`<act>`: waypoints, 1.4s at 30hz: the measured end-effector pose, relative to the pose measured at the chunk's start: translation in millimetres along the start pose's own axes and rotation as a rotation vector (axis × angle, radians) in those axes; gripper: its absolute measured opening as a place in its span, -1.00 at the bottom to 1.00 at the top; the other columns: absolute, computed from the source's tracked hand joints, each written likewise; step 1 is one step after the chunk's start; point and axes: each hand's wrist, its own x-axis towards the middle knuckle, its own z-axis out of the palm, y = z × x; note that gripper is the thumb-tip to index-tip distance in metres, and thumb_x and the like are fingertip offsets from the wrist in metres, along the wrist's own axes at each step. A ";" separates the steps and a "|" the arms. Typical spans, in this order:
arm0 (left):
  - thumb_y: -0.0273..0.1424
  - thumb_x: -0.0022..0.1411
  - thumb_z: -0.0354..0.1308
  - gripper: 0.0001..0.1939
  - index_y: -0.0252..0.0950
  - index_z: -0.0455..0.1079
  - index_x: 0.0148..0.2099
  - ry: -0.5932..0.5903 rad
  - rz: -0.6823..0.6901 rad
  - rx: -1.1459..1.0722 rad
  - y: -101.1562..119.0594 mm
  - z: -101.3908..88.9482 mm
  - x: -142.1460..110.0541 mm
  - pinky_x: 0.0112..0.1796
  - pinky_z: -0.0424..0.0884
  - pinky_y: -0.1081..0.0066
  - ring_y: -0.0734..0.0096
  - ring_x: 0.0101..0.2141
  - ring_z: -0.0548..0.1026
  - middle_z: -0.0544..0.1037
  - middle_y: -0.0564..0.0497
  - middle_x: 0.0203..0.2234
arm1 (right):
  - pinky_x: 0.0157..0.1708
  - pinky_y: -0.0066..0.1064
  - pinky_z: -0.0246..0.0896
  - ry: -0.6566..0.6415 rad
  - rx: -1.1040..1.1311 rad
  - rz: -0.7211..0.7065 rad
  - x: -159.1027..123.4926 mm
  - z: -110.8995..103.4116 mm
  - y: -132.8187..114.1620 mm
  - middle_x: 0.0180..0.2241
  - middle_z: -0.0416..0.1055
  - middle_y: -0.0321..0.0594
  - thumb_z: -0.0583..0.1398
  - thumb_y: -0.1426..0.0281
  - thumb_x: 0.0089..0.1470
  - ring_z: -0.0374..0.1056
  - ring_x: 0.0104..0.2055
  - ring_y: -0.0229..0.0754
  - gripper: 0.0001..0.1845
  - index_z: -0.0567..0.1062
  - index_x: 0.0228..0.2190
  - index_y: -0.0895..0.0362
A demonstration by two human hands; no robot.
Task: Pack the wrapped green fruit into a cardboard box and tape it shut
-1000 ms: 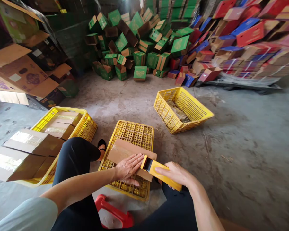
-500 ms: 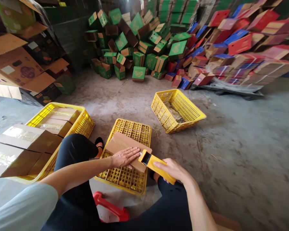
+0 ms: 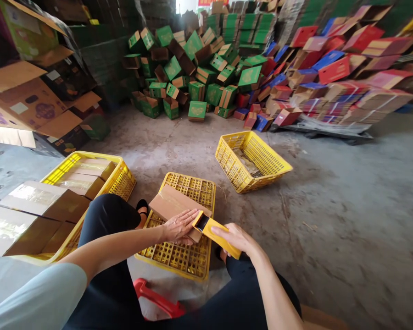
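Observation:
A brown cardboard box (image 3: 170, 200) lies on an upturned yellow plastic crate (image 3: 189, 261) between my legs. My left hand (image 3: 181, 225) rests with its fingers stretched out along the near side of the box. In my right hand (image 3: 237, 237) is a yellow tape dispenser (image 3: 216, 233), gripped by its handle. The dispenser's head touches or almost touches the box's right end, close to my left fingertips. Whether tape runs from it to the box is hard to see.
To my left stands a yellow crate (image 3: 126, 179) holding several taped boxes (image 3: 43, 201). Another yellow crate (image 3: 254, 176) sits ahead on the right. A red plastic piece (image 3: 158, 300) is below me. Green cartons (image 3: 197, 110) and red-and-blue cartons (image 3: 333, 68) are heaped at the back.
The tape dispenser in my right hand has moved slightly left and come down along the box's right end. My left hand stays on the box, which has shifted a little left.

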 end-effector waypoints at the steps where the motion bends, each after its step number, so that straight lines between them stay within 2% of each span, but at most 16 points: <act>1: 0.17 0.33 0.17 0.27 -0.52 -0.51 0.58 0.001 0.009 0.000 -0.9 0.7 0.1 0.43 -0.01 -0.06 -0.19 0.50 -0.11 -0.14 -0.50 0.51 | -0.63 -0.41 0.35 0.007 0.001 0.004 0.5 1.2 0.4 -0.63 0.53 -0.19 0.17 -0.14 0.23 0.49 -0.60 -0.10 -0.46 0.43 -0.40 0.10; 8: 0.16 0.35 0.13 0.22 -0.54 -0.45 0.58 -0.030 0.004 0.009 -2.7 0.4 0.1 0.43 0.01 -0.04 -0.17 0.50 -0.11 -0.13 -0.47 0.51 | -0.66 -0.45 0.30 -0.018 0.029 0.005 -2.0 -1.4 6.8 -0.64 0.51 -0.22 0.14 -0.14 0.24 0.47 -0.63 -0.16 -0.45 0.40 -0.45 0.08; 14: 0.17 0.37 0.09 0.17 -0.50 -0.40 0.59 -0.049 -0.002 0.005 -2.1 -0.9 1.6 0.43 -0.01 -0.06 -0.17 0.50 -0.12 -0.14 -0.42 0.52 | -0.66 -0.39 0.33 -0.030 0.071 0.067 -4.0 -8.3 23.4 -0.59 0.55 -0.17 0.19 -0.15 0.19 0.49 -0.59 -0.08 -0.46 0.41 -0.41 0.08; 19: 0.22 0.35 0.09 0.19 -0.47 -0.38 0.60 -0.044 -0.018 -0.006 -0.4 -3.8 2.3 0.42 -0.02 -0.06 -0.18 0.51 -0.15 -0.18 -0.39 0.53 | -0.65 -0.43 0.31 0.000 0.028 0.047 -7.8 -9.1 19.9 -0.63 0.53 -0.22 0.19 -0.15 0.20 0.48 -0.60 -0.11 -0.45 0.44 -0.40 0.10; 27: 0.19 0.38 0.09 0.14 -0.56 -0.25 0.57 -0.016 0.112 0.005 5.0 2.9 5.0 0.45 -0.11 -0.01 -0.10 0.51 -0.18 -0.11 -0.44 0.51 | -0.65 -0.46 0.29 0.001 0.016 0.028 -8.4 -3.7 16.2 -0.60 0.53 -0.20 0.18 -0.15 0.20 0.47 -0.60 -0.15 -0.45 0.42 -0.43 0.09; 31: 0.17 0.39 0.10 0.14 -0.53 -0.31 0.58 -0.019 0.107 -0.018 4.3 1.1 4.6 0.45 -0.07 0.00 -0.08 0.51 -0.15 -0.08 -0.41 0.51 | -0.60 -0.43 0.33 -0.045 0.057 0.026 -8.0 -6.3 27.8 -0.54 0.57 -0.14 0.17 -0.17 0.18 0.48 -0.57 -0.15 -0.43 0.45 -0.37 0.12; 36: 0.15 0.39 0.10 0.14 -0.45 -0.38 0.60 -0.051 0.100 -0.047 4.6 -3.6 5.7 0.45 -0.06 0.01 -0.05 0.51 -0.11 -0.09 -0.36 0.52 | -0.58 -0.42 0.34 -0.098 0.103 0.049 -17.3 -16.3 48.3 -0.58 0.52 -0.21 0.17 -0.25 0.11 0.48 -0.57 -0.14 -0.34 0.46 -0.31 0.13; 42: 0.18 0.38 0.09 0.15 -0.43 -0.38 0.60 -0.058 0.076 -0.048 7.7 -4.8 5.7 0.45 -0.11 0.00 -0.05 0.51 -0.11 -0.10 -0.34 0.52 | -0.62 -0.49 0.27 -0.040 0.145 0.055 -27.2 -16.0 50.3 -0.60 0.51 -0.27 0.23 -0.34 -0.02 0.44 -0.58 -0.20 -0.28 0.45 -0.35 0.09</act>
